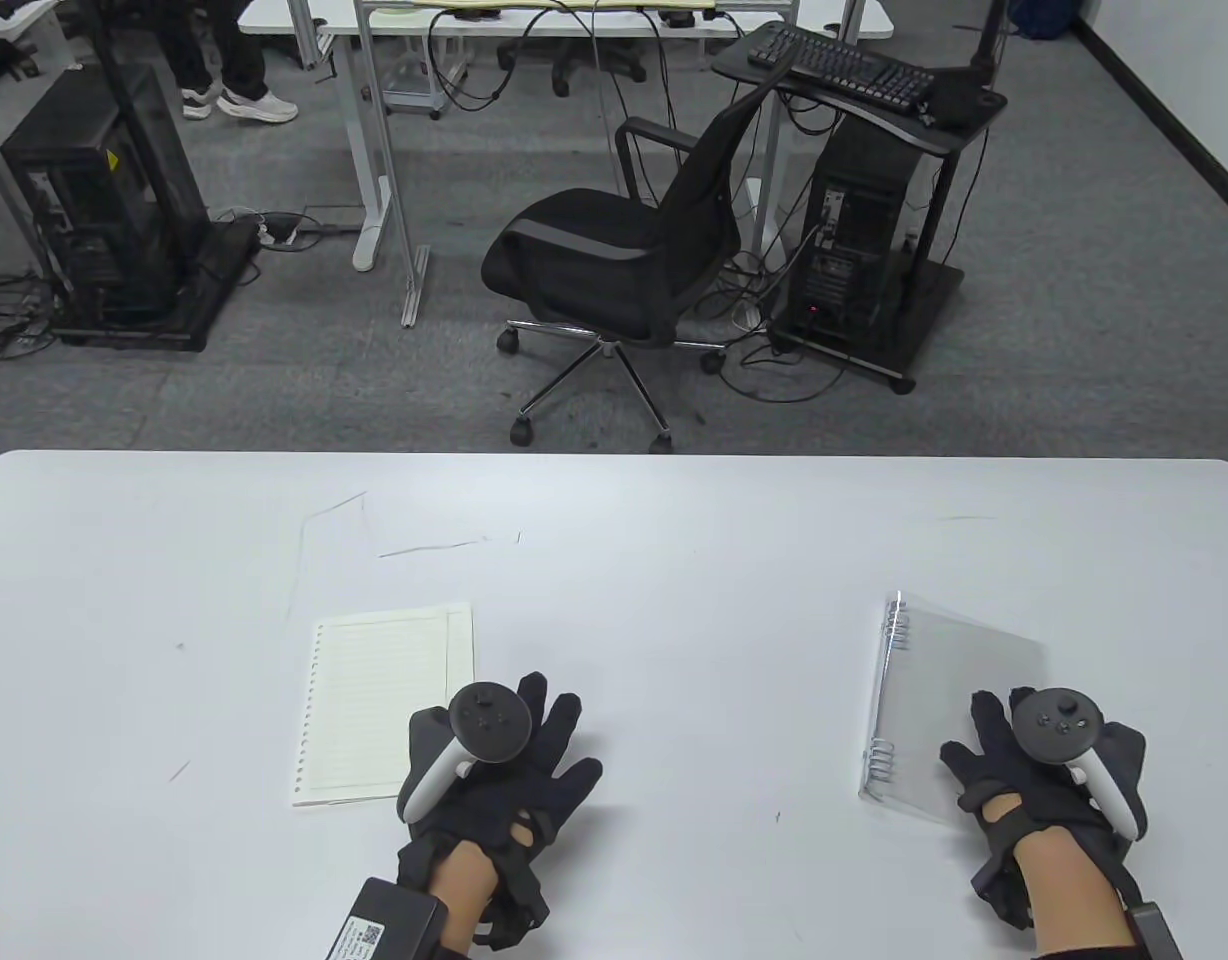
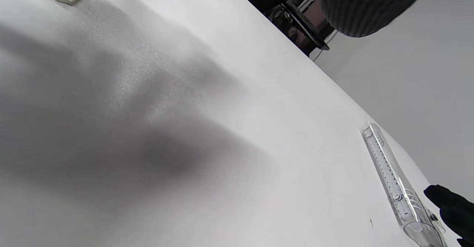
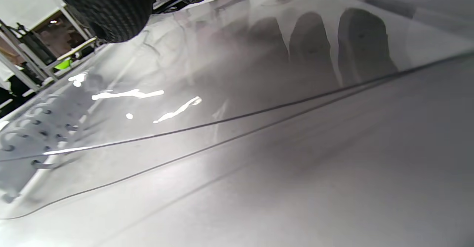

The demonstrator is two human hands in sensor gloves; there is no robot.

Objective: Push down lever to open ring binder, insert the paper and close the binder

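Observation:
A clear plastic ring binder point(image 1: 949, 690) lies closed at the right of the white table point(image 1: 614, 520), its metal rings along the left edge; its spine point(image 2: 392, 180) shows in the left wrist view and its cover point(image 3: 237, 91) fills the right wrist view. A stack of lined, punched paper point(image 1: 384, 700) lies left of centre. My left hand point(image 1: 514, 750) rests flat on the table just right of the paper, fingers spread, holding nothing. My right hand point(image 1: 1014, 760) lies flat with straight fingers over the binder's near right corner.
Beyond the table's far edge stand a black office chair point(image 1: 624, 250), a computer cart with a keyboard point(image 1: 854, 200) and another computer tower point(image 1: 104, 210). A person's legs point(image 1: 224, 60) show at the far left. Pencil-like marks point(image 1: 374, 530) cross the tabletop.

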